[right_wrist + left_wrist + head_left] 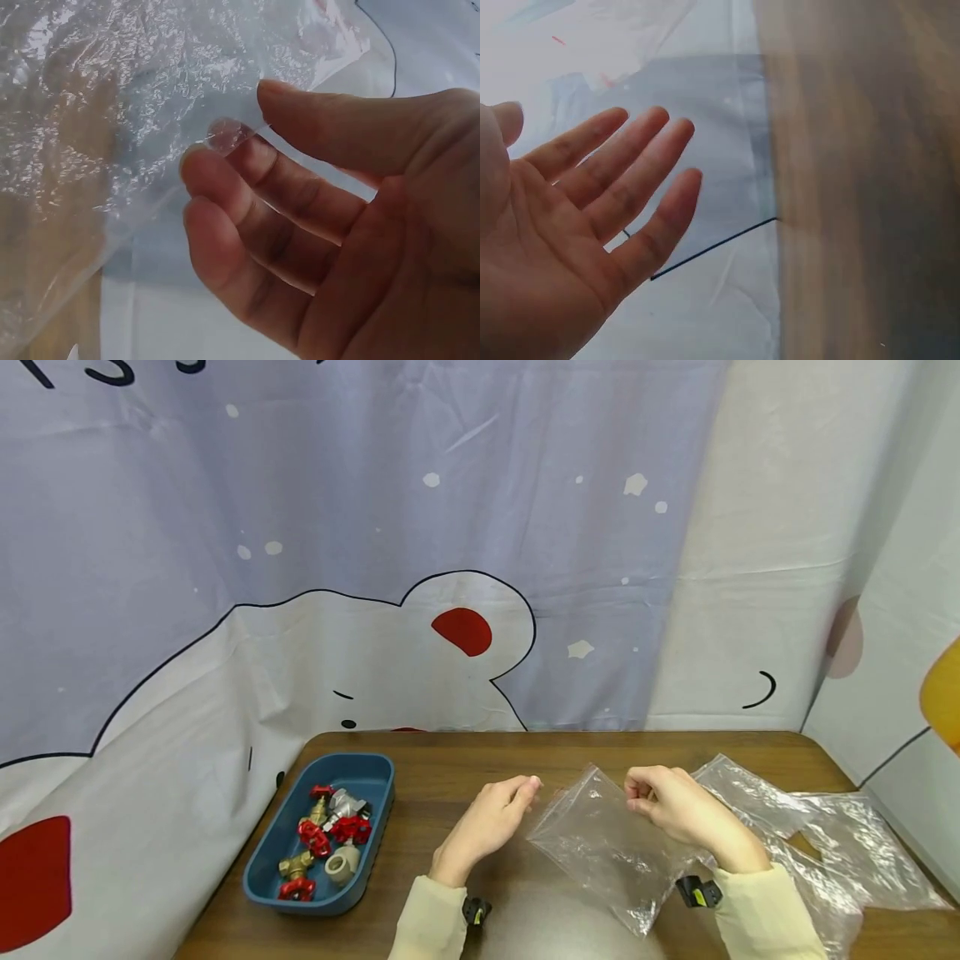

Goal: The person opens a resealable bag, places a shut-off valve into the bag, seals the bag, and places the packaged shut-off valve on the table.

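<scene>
My right hand (686, 810) pinches the edge of a clear plastic bag (607, 852), which hangs tilted above the table. In the right wrist view the bag's film (150, 112) passes between the thumb (322, 124) and the curled fingers. To the left of the bag, my left hand (487, 822) is held up with nothing in it. Its fingers (637, 187) are extended and spread a little in the left wrist view, apart from the table.
At the left, a blue tray (257, 885) contains several red-handled valves (313, 838) and a pale pipe fitting (342, 864). More clear plastic bags (825, 835) lie on the wooden table (450, 756) at the right. A printed curtain (375, 527) hangs behind.
</scene>
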Tool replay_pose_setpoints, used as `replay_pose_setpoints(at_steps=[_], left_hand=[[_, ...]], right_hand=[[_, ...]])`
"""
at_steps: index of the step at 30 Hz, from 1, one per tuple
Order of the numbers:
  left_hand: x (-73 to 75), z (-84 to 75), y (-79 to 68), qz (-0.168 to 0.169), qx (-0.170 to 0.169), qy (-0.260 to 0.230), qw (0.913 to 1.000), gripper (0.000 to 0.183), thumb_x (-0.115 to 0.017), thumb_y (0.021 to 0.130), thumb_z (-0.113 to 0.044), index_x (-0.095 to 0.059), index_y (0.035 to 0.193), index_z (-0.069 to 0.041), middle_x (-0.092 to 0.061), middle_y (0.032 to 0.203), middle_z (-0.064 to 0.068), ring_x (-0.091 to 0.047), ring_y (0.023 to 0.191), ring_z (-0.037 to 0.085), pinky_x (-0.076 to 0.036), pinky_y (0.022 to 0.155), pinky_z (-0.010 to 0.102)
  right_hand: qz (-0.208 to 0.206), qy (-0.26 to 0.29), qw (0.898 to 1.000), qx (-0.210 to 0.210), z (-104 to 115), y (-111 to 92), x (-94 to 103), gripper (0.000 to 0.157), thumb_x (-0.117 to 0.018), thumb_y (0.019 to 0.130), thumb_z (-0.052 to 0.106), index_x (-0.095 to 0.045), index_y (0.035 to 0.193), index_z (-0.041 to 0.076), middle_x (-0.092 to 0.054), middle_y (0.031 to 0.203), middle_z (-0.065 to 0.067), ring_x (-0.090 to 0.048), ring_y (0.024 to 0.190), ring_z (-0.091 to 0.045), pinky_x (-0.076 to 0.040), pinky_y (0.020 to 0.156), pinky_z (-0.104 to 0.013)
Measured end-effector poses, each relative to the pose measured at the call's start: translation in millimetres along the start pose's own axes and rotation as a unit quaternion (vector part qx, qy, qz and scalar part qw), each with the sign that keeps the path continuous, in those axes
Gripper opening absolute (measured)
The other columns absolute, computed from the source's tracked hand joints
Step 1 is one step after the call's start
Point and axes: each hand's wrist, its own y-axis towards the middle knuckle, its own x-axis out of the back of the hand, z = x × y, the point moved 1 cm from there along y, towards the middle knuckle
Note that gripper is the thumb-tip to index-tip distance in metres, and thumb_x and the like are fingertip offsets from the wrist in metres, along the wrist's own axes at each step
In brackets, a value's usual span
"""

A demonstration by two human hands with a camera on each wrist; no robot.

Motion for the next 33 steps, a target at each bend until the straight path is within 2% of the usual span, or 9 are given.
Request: replay_pose_setpoints(at_steps=[3, 7, 13, 18, 28, 31, 33], left_hand=[[2.3, -2.2, 3.7, 0.002, -0.011, -0.022, 0.9997, 0.05, -0.038, 0.105, -0.046, -0.069, 0.114, -0.007, -0.071, 0.096, 0.002, -0.067, 0.083, 0.011, -0.053, 0.077, 0.028], [4.5, -5.6, 6.9, 0.0, -0.021, -0.026, 0.9994, 0.04, -0.047, 0.103, -0.041, -0.071, 0.108, -0.009, -0.068, 0.083, -0.004, -0.063, 0.071, 0.006, -0.051, 0.067, 0.024], [6.7, -9.5, 9.1, 0.0, -0.014, -0.034, 0.9993, 0.031, -0.055, 0.101, -0.037, -0.071, 0.107, -0.012, -0.065, 0.077, -0.009, -0.059, 0.064, 0.002, -0.049, 0.059, 0.022], [9.3, -12.4, 9.4, -0.011, -0.023, -0.016, 0.9995, 0.024, -0.056, 0.101, -0.032, -0.072, 0.103, -0.014, -0.058, 0.07, -0.01, -0.05, 0.059, 0.003, -0.042, 0.053, 0.021], [12.2, -12.5, 8.5, -0.03, -0.01, -0.022, 0.9992, 0.02, -0.056, 0.101, -0.024, -0.068, 0.086, -0.016, -0.055, 0.061, -0.009, -0.047, 0.05, 0.004, -0.036, 0.046, 0.021], [12.1, -11.6, 8.9, -0.042, -0.004, -0.022, 0.9989, 0.021, -0.056, 0.1, -0.02, -0.066, 0.081, -0.016, -0.052, 0.058, -0.01, -0.044, 0.048, 0.003, -0.033, 0.044, 0.02], [12.2, -11.2, 9.1, -0.054, -0.003, -0.017, 0.9984, 0.022, -0.056, 0.099, -0.018, -0.066, 0.079, -0.016, -0.05, 0.057, -0.011, -0.042, 0.047, 0.003, -0.032, 0.044, 0.02]], right_hand=[[-0.003, -0.003, 1.0, 0.016, 3.2, 7.9, 2.0, 0.024, -0.072, 0.084, 0.002, -0.056, 0.075, 0.017, -0.053, 0.066, 0.011, -0.048, 0.059, -0.006, -0.042, 0.056, -0.028], [-0.013, 0.001, 0.999, 0.032, 6.1, 15.7, 4.5, 0.024, -0.073, 0.084, 0.002, -0.056, 0.075, 0.017, -0.054, 0.067, 0.012, -0.048, 0.061, -0.006, -0.042, 0.057, -0.027], [-0.014, 0.017, 0.999, 0.037, 7.8, 26.2, 3.8, 0.022, -0.073, 0.084, 0.003, -0.057, 0.076, 0.017, -0.053, 0.067, 0.011, -0.048, 0.061, -0.006, -0.041, 0.057, -0.027], [-0.019, 0.025, 0.999, 0.025, 7.0, 32.1, 0.9, 0.022, -0.073, 0.084, 0.004, -0.058, 0.077, 0.018, -0.053, 0.066, 0.011, -0.049, 0.061, -0.006, -0.041, 0.057, -0.027], [-0.034, 0.057, 0.998, 0.005, 9.9, 38.8, -6.8, 0.016, -0.071, 0.088, 0.006, -0.059, 0.081, 0.015, -0.059, 0.072, 0.007, -0.052, 0.065, -0.009, -0.043, 0.058, -0.028], [-0.053, 0.056, 0.997, -0.008, 11.3, 40.3, -11.7, 0.011, -0.07, 0.089, 0.009, -0.062, 0.085, 0.015, -0.061, 0.077, 0.006, -0.056, 0.07, -0.011, -0.045, 0.063, -0.031], [-0.079, 0.053, 0.995, -0.021, 13.3, 40.7, -15.1, 0.007, -0.069, 0.091, 0.013, -0.063, 0.088, 0.014, -0.063, 0.082, 0.005, -0.057, 0.073, -0.012, -0.046, 0.067, -0.033]])
